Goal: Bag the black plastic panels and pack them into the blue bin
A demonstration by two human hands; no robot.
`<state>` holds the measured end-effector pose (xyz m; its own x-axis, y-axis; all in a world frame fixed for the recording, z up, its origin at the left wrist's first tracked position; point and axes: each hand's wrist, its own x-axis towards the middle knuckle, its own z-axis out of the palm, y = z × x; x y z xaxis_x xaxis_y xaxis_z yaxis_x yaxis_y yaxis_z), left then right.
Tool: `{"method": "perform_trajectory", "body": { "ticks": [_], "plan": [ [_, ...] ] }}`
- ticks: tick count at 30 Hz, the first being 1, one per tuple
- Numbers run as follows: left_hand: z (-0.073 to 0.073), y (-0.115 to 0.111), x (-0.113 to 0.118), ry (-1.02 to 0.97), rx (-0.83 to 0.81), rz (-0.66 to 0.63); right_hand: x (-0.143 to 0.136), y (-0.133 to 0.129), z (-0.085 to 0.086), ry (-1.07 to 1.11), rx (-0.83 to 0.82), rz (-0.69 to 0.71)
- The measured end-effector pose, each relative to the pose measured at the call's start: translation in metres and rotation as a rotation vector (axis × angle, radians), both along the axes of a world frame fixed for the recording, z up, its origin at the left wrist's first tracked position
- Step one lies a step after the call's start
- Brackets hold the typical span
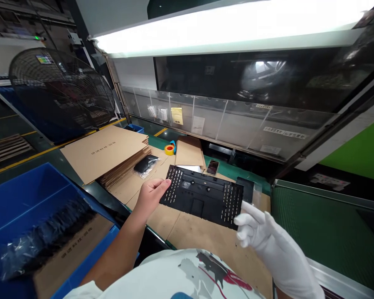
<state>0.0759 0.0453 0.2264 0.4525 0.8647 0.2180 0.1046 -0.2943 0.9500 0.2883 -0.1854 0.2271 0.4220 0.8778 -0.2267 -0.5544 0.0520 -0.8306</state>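
Hands meet at mid-frame on a flat black plastic panel (202, 195), a long rectangular piece with rows of small slots near each end and moulded recesses across its middle. The left hand (150, 194), bare, grips the panel's left end, thumb on top and fingers curled beneath the edge. The right hand (256, 229), in a white glove, holds the lower right corner, its fingers partly curled with the tips against the panel's edge. The panel hangs just above a sheet of brown cardboard (202, 236) that covers the work surface at centre bottom of the frame.

Left of centre, a stack of flattened cardboard boxes (107, 153) lies with printed lettering on its top sheet. Just beside the stack, toward the middle, a dark part in a clear bag (146, 164) rests on the cardboard. Behind it, near the upper middle, a yellow roll of tape (169, 149) sits next to a folded cardboard piece (189, 153). A blue bin (21, 199) fills the lower left corner, holding bagged black parts (43, 241) on a cardboard liner. A large black fan (62, 91) stands at upper left. A bright light strip (224, 25) runs across the top, and a green mat (318, 232) lies at right.
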Motion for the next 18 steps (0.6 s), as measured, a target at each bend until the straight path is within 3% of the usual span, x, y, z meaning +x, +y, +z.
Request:
{"method": "perform_trajectory", "body": {
  "ticks": [3, 7, 11, 15, 18],
  "plan": [
    [-0.008, 0.007, 0.0, -0.007, 0.012, -0.064, 0.001, 0.004, -0.005, 0.062, -0.019, -0.011],
    [-0.02, 0.016, -0.001, -0.072, 0.137, -0.291, 0.0, 0.008, -0.014, 0.067, -0.093, -0.124],
    [-0.045, 0.02, 0.002, -0.039, 0.096, -0.424, 0.002, 0.015, -0.034, 0.028, -0.193, -0.198],
    [-0.09, 0.032, 0.017, 0.013, 0.045, -0.471, 0.007, 0.02, -0.081, 0.109, -0.191, -0.046],
    [-0.136, 0.053, 0.044, 0.182, 0.046, -0.359, 0.009, 0.021, -0.135, 0.144, -0.295, 0.057]
  ]
}}
